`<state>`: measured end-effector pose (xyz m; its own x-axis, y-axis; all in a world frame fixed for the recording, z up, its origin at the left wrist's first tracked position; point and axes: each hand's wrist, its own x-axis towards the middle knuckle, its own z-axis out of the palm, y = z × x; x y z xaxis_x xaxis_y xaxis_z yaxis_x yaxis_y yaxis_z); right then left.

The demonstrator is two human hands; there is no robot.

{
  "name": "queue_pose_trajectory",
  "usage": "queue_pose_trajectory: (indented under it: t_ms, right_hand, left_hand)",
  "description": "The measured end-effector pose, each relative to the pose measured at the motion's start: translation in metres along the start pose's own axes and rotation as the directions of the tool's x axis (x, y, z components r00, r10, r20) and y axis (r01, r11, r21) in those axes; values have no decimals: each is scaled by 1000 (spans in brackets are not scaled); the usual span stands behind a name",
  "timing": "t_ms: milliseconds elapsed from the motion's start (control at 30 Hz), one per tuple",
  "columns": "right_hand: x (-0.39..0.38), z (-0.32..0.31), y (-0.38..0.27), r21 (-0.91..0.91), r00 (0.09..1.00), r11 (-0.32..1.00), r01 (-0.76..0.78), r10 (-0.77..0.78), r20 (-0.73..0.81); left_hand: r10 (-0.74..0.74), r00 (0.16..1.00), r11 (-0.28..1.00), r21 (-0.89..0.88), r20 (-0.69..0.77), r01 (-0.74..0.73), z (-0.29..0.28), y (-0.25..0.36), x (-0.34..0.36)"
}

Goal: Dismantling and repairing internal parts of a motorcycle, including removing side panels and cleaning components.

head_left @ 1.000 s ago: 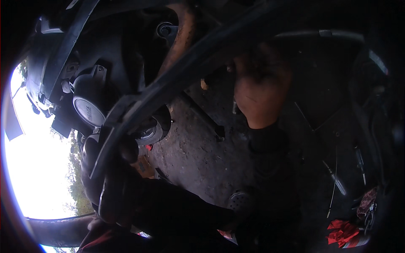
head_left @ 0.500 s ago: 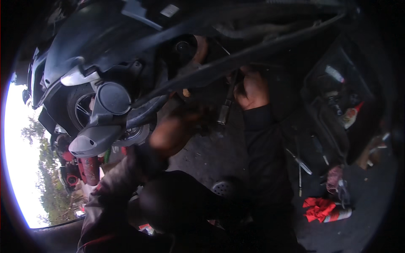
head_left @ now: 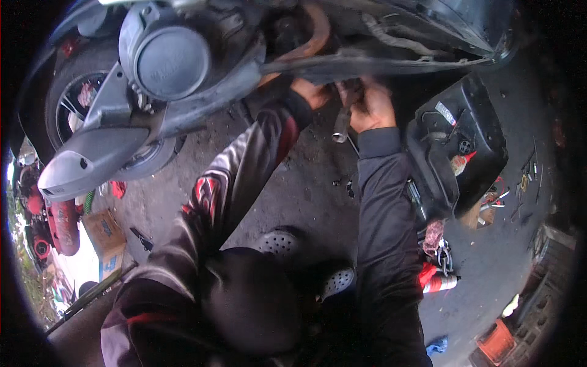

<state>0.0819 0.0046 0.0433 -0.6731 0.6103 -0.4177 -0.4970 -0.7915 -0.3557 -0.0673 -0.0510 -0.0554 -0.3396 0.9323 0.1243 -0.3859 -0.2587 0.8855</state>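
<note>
Both my arms reach up under a dark scooter [head_left: 183,67] raised above a concrete floor. My left hand [head_left: 310,93], in a black sleeve with red and white patches, presses against the underside next to a rusty exhaust pipe [head_left: 315,37]. My right hand [head_left: 373,109], in a plain dark sleeve, is closed around a metal socket wrench [head_left: 341,125] whose tube hangs down between the two hands. The wrench's upper end is hidden by the bodywork. What the left fingers touch is hidden.
The scooter's rear wheel [head_left: 85,116] and grey muffler [head_left: 92,162] lie at left. A black plastic body panel [head_left: 471,147] rests on the floor at right, with loose tools [head_left: 526,177], a red spray can [head_left: 437,281] and rags beside it. A cardboard box [head_left: 104,235] sits lower left.
The view has swung so the scooter's underside fills the top. My left hand has risen from lower down to the underside, close beside my right hand and the wrench.
</note>
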Motion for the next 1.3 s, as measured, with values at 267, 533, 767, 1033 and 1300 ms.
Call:
queue_pose_trajectory:
  t_ms: [267, 533, 767, 1033, 1300]
  right_hand:
    - [-31, -18, 20, -919, 496, -88, 385, -819, 287]
    - [-30, -32, 8, -701, 362, -660, 269, -605, 709]
    - [-19, -17, 8, -854, 707, 209, 477, -669, 231]
    - [-41, -5, 10, -755, 884, 626, 197, -447, -140]
    - [-35, -23, 19, -575, 97, -785, 231, -570, 816]
  left_hand:
    - [129, 986, 948, 279, 108, -154, 19, -6, 6]
    - [323, 936, 801, 487, 141, -349, 67, 37, -12]
    - [84, 993, 996, -23, -87, -87, 73, 39, -5]
    - [-75, 962, 632, -733, 263, 250, 69, 33, 4]
    - [-188, 982, 712, -683, 34, 160, 67, 26, 7]
